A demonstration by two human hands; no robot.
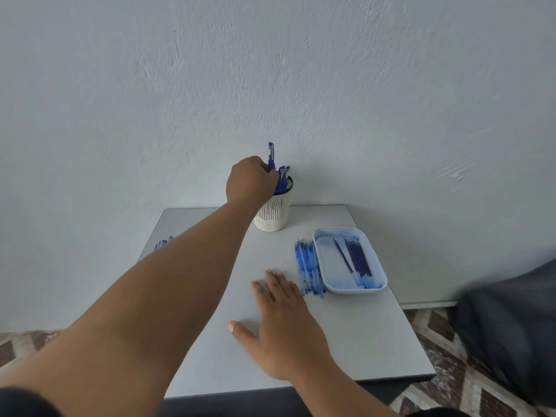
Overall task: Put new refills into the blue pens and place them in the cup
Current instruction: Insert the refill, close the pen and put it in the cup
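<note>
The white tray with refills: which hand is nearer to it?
Right. The right hand lies flat on the table, just left of the white tray. The left hand is farther back, holding a blue pen over the cup.

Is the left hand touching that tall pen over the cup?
Touching. The head view shows the left hand curled round the pen above the cup.
</note>
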